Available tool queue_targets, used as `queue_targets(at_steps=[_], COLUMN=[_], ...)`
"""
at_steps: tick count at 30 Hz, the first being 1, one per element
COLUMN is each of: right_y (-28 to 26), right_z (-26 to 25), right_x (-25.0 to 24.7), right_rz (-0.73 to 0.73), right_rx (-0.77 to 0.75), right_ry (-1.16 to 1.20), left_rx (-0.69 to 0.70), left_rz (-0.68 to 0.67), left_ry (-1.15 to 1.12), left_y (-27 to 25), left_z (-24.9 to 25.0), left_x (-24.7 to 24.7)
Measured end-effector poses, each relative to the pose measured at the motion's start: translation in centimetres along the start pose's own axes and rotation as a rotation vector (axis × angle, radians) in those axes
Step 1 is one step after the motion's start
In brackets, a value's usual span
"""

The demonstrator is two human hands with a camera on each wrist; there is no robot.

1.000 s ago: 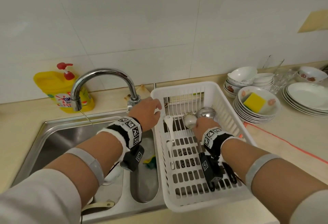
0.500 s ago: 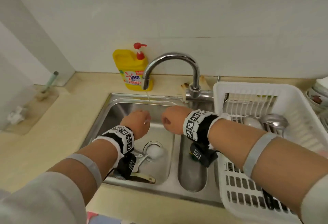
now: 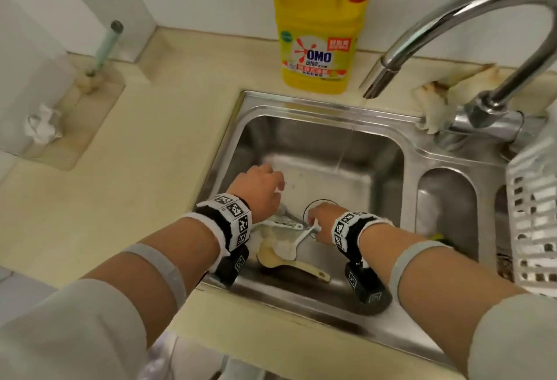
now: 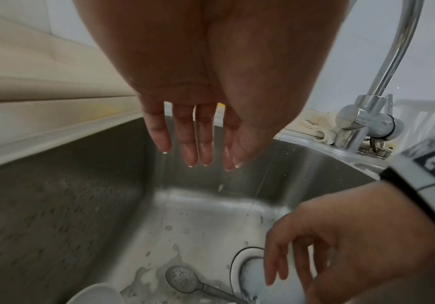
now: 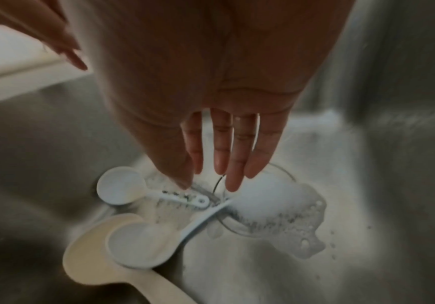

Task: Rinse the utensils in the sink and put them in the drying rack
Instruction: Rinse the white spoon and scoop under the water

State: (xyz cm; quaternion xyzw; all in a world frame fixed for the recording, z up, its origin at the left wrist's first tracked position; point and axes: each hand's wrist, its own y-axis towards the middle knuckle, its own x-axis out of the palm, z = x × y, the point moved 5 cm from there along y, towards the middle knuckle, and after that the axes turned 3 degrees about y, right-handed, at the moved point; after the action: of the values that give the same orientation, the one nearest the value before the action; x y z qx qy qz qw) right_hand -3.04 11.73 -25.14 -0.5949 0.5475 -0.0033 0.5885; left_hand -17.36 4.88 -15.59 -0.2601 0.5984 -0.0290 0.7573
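Several soapy utensils lie on the floor of the left sink basin: a small white spoon, a larger white spoon resting on a cream rice paddle, and a metal slotted spoon. My right hand reaches down with straight fingers, its tips right at the crossed ends of the white spoon handles beside the foamy drain, gripping nothing. My left hand hangs above the basin, fingers straight, dripping and empty. The white drying rack shows at the right edge.
The tap runs a thin stream into the basin behind my hands. A yellow detergent bottle stands on the counter behind the sink. A smaller basin separates the sink from the rack. A crumpled tissue lies far left.
Both hands left the drying rack, swung left and dropped into the left basin. My right hand came down onto the spoons by the drain; the view moved closer over the sink.
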Motion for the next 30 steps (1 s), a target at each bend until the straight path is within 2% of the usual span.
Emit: queue_targets(at_steps=[4, 10, 16, 20, 23, 27, 30], right_y=[3.9, 6.7, 6.5, 5.0, 3.1, -0.2, -2.7], right_z=[-0.6, -0.6, -1.4, -2.1, -1.8, 0.0, 1.1], right_x=[3.0, 5.7, 6.4, 4.5, 1.7, -2.6, -5.6], right_rz=[-0.081, -0.058, -0.108, -0.125, -0.044, 0.163, 0.283], right_rx=[-0.018, 0.018, 0.02, -0.037, -0.089, -0.025, 0.018], right_ry=[-0.026, -0.136, -0.187, -0.191, -0.068, 0.114, 0.176], left_rx=[0.012, -0.008, -0.031, -0.031, -0.019, -0.051, -0.049], left_rz=[-0.007, 0.033, 0.018, -0.001, -0.002, -0.046, -0.108], left_ry=[-0.031, -0.154, -0.2, -0.238, -0.288, -0.43, -0.631], left_y=[0.6, 0.9, 0.9, 1.3, 1.6, 2.3, 3.3], left_z=[-1.6, -2.7, -3.1, -3.1, -2.7, -2.3, -0.9], left_x=[0.9, 1.2, 1.2, 0.5, -0.6, -1.3, -1.7])
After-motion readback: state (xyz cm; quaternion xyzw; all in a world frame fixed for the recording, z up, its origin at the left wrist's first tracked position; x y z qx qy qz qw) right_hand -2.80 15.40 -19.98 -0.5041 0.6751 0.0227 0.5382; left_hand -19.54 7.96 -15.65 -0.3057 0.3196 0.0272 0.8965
